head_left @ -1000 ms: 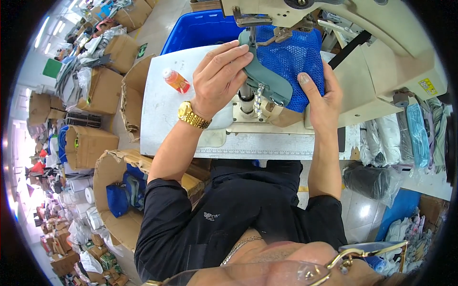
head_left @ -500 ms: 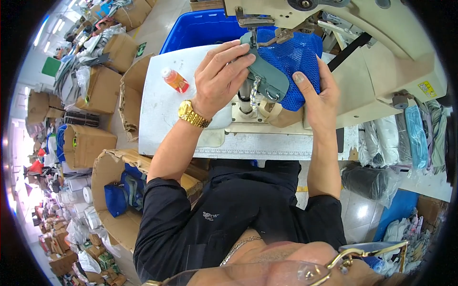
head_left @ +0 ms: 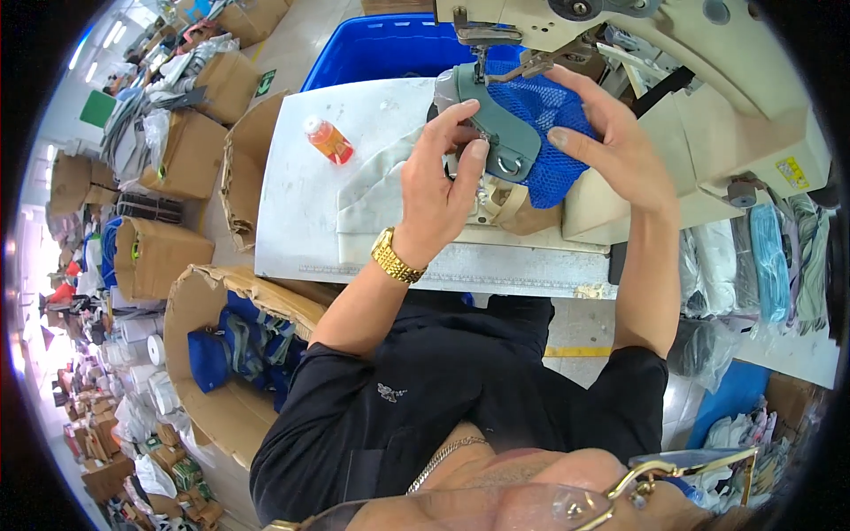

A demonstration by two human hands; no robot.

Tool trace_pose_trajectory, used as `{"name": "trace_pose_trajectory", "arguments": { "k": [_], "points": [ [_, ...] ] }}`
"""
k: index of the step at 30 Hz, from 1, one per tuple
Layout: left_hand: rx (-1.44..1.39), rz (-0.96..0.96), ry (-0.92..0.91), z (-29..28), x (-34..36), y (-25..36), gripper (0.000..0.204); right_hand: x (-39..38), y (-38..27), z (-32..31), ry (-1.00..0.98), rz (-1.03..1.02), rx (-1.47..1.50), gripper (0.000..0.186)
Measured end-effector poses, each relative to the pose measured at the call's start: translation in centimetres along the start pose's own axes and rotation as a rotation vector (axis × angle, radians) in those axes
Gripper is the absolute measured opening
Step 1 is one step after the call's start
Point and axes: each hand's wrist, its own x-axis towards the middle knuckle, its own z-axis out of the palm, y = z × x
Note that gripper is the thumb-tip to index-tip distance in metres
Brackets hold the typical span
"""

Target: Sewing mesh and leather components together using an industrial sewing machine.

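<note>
A grey-green padded piece (head_left: pixel 503 133) with a metal D-ring sits under the needle area of a sewing machine (head_left: pixel 735 133). Blue mesh fabric (head_left: pixel 553 111) spreads from its right side. My left hand (head_left: pixel 440 181) is curled at the piece's near left edge, thumb and fingers closed around a short patterned cord (head_left: pixel 483 188); the fingertips partly hide it. Around the mesh, my right hand (head_left: pixel 620 146) is spread, its thumb resting on the mesh and its fingers reaching along the far side, near the presser foot.
On the white table (head_left: pixel 301 212) stands a small bottle of red liquid (head_left: pixel 328 140). Behind is a blue bin (head_left: pixel 381 49). Left of the table, an open carton (head_left: pixel 199 292) holds blue goods. Plastic-wrapped bundles (head_left: pixel 717 265) lie at the right.
My left hand has slid off the top of the green piece toward its cord. My right hand has moved right and up and spread wider. The piece has shifted slightly under the machine.
</note>
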Motion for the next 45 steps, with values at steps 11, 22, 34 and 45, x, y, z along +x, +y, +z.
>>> {"name": "trace_pose_trajectory", "arguments": {
  "k": [11, 22, 34, 45],
  "points": [
    [-0.104, -0.275, -0.093, -0.8, 1.5, 1.4, 0.031, -1.7, 2.8, 4.8, 0.183, -0.165, 0.504, 0.053],
    [0.044, -0.212, -0.225, -3.0, 3.8, 1.4, 0.025, -2.3, 3.7, 6.6, 0.267, -0.091, 0.649, 0.039],
    [0.064, -0.148, -0.375, -4.4, 6.6, 0.7, 0.017, -3.4, 3.6, 8.5, 0.328, -0.077, 0.803, 0.031],
    [-0.048, -0.159, -0.678, -6.9, 10.6, -1.1, 0.014, -4.3, 2.1, 11.9, 0.399, -0.114, 0.681, 0.029]
  ]
}}
